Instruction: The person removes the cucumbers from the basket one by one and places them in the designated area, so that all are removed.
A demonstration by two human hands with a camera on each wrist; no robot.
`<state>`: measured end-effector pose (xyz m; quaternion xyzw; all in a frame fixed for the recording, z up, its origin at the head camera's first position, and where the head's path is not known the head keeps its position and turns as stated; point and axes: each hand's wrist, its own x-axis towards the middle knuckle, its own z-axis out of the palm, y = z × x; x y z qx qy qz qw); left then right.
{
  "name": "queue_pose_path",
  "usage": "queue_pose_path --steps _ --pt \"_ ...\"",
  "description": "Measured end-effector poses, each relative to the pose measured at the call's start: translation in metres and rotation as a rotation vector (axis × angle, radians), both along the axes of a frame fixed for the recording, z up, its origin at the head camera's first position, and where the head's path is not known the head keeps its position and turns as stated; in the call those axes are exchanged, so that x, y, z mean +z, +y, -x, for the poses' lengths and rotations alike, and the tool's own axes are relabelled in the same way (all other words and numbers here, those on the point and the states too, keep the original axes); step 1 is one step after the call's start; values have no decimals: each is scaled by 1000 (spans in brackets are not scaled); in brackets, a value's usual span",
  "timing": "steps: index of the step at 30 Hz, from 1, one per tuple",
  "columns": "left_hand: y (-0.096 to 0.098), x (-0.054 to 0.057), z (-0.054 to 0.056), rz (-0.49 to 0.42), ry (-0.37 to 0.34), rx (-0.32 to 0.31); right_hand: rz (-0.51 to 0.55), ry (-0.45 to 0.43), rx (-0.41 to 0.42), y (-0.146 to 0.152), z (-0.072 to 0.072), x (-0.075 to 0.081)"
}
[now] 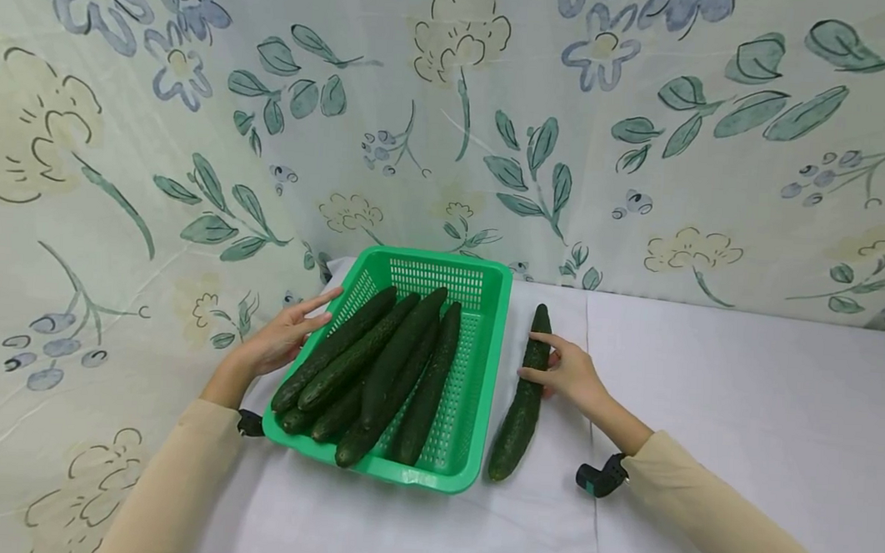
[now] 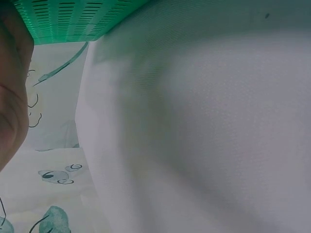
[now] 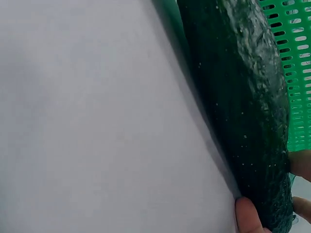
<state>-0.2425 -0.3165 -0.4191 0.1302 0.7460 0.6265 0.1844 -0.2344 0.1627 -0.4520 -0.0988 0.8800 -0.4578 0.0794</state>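
A green plastic basket (image 1: 488, 379) with slotted walls holds several long dark green cucumbers (image 1: 429, 384), piled lengthwise toward its left side. My left hand (image 1: 277, 343) lies along the basket's left wall, its fingers extended and touching near the rim. Only part of that hand (image 2: 10, 92) shows at the edge of the left wrist view, below the basket wall. Right of the basket, one cucumber (image 1: 513, 435) lies lengthwise on the cloth. My right hand (image 1: 572, 373) grips it around its upper half; in the right wrist view, fingertips (image 3: 248, 216) press both sides of the cucumber (image 3: 238, 107).
White cloth (image 1: 743, 409) covers the table, with a crease running down it right of the loose cucumber. Behind and to the left hangs a floral curtain (image 1: 418, 167). Black wrist cameras are worn on both wrists, the right one (image 1: 601, 475) near the cloth.
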Motion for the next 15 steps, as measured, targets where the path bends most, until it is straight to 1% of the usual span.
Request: queue_pose_path --steps 3,6,10,15 --pt "1 0 -1 4 -7 4 -11 9 -4 0 -1 1" --pt "1 0 -1 5 4 5 8 -1 0 1 -1 2" --pt "1 0 0 4 11 -4 32 -22 -15 3 0 4" --pt "0 -1 1 -4 9 -16 35 -28 -25 5 1 6"
